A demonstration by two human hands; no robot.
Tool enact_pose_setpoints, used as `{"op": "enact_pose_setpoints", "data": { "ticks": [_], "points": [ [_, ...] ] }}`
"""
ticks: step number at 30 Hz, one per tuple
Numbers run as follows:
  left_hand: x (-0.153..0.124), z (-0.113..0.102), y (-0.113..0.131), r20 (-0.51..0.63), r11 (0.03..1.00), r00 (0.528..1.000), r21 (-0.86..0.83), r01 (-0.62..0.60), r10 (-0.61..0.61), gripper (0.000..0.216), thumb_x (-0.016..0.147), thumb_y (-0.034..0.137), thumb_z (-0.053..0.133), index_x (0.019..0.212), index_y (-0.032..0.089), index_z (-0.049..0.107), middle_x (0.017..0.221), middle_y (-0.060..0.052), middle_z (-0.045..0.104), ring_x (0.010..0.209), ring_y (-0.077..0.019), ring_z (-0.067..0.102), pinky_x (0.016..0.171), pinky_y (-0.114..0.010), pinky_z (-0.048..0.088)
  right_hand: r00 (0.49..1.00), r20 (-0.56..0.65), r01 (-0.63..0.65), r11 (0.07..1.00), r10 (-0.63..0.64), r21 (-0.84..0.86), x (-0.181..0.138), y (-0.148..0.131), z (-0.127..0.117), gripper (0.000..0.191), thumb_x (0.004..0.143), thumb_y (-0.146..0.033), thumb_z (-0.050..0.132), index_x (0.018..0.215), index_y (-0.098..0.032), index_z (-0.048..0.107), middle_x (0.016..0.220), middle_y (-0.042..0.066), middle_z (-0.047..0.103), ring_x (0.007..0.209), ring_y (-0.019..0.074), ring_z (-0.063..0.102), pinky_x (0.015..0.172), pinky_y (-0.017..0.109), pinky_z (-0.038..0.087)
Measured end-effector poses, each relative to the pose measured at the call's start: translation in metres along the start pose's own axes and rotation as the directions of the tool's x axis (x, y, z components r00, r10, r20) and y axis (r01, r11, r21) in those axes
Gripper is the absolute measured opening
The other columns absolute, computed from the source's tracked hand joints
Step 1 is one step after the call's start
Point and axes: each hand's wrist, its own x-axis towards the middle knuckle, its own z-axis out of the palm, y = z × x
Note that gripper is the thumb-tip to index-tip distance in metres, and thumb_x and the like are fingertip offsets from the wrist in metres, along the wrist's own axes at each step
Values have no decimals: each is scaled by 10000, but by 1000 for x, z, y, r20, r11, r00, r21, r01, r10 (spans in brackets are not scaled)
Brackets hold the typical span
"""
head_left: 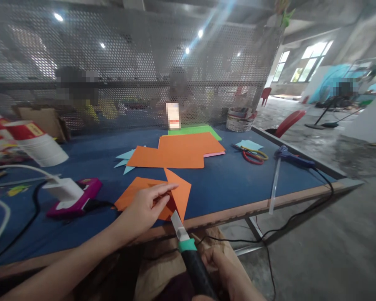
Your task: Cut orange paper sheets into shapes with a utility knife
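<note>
My left hand (148, 205) is at a folded sheet of orange paper (130, 194) near the table's front edge. Its forefinger lies over the raised flap (181, 192), with the thumb just below at the flap's inner edge; the other fingers are curled and partly hidden. My right hand (221, 263) is closed around the black handle of a utility knife (192, 259) with a green collar. The knife's wide metal blade points up and away, its tip at the lower edge of the folded paper. Orange sheets (175, 154) lie stacked just beyond.
Light-blue paper points (125, 161) and green paper (194, 130) show around the stack. Scissors (252, 155) and a glue gun (293, 158) lie right. A purple power strip (75, 200) with cables and paper cups (39, 142) stand left. A perforated metal screen (128, 62) closes the back.
</note>
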Motion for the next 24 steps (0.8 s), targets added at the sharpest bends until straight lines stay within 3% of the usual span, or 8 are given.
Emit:
{"op": "enact_pose_setpoints", "data": {
  "ticks": [5, 10, 15, 20, 22, 24],
  "points": [
    [-2, 5, -2, -17, 999, 1000, 25, -24, 25, 450, 898, 321, 425, 1292, 159, 571, 1255, -70, 648, 1045, -179, 666, 864, -275, 549, 1000, 16, 2, 1000, -2, -12, 6, 3, 6, 569, 623, -543, 805, 873, -231, 399, 659, -99, 442, 551, 37, 409, 532, 168, 340],
    [0, 10, -8, -26, 994, 997, 84, -69, 72, 441, 909, 297, 418, 1318, 184, 542, 1269, -63, 628, 938, -153, 677, 813, -267, 550, 999, -31, -22, 998, 21, -52, 1, 1, 7, 470, 747, -534, 697, 1015, -230, 459, 635, -83, 472, 510, 56, 413, 468, 172, 329],
    [-1, 12, -6, -30, 975, 991, 189, -121, 129, 389, 931, 294, 402, 1258, 168, 570, 1104, -71, 649, 838, -155, 644, 765, -293, 532, 997, -54, 50, 992, -56, -114, -6, 1, 3, 495, 797, -572, 615, 1130, -223, 504, 692, -47, 519, 576, 85, 495, 517, 191, 394],
    [-11, 12, 1, 12, 922, 985, 350, -166, 172, 337, 966, 317, 369, 1084, 174, 650, 875, -72, 582, 821, -224, 583, 730, -410, 489, 990, -1, 138, 983, -140, -122, -5, 2, 3, 483, 841, -570, 560, 1156, -206, 518, 755, -28, 491, 612, 81, 463, 530, 187, 389],
    [-13, 13, 2, 23, 900, 981, 395, -184, 190, 344, 977, 315, 343, 1059, 174, 645, 937, -91, 575, 872, -242, 572, 774, -452, 482, 988, 11, 153, 979, -153, -133, -4, 2, 3, 498, 838, -589, 559, 1155, -207, 529, 762, -27, 474, 616, 80, 450, 522, 181, 379],
    [-13, 16, 0, 50, 888, 975, 407, -216, 215, 342, 988, 296, 309, 1069, 173, 618, 1175, -125, 561, 1075, -265, 550, 916, -482, 458, 991, 8, 131, 983, -131, -130, -3, 4, 3, 534, 822, -625, 569, 1164, -216, 534, 756, -27, 485, 618, 85, 462, 526, 182, 390]
  ]
}}
